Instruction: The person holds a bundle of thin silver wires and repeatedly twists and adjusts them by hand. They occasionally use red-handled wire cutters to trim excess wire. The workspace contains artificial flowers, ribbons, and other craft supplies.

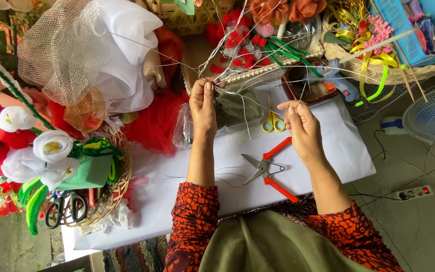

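Your left hand (pixel 203 103) pinches a bundle of thin wires (pixel 227 75) at twelve o'clock; your right hand (pixel 300 123) nips one strand's end. Wires look cut already — the orange-handled cutters (pixel 268 168) lie unused at six o'clock — shaping seems barely begun.

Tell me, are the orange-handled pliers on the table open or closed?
Open: the orange-handled pliers lie on the white table with handles and blades spread.

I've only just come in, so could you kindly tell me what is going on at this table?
A person is working thin silver wire between both hands over a white-covered table. The left hand pinches a bundle of strands; the right hand pinches one strand. Orange-handled pliers and yellow scissors lie untouched below, amid artificial flowers.
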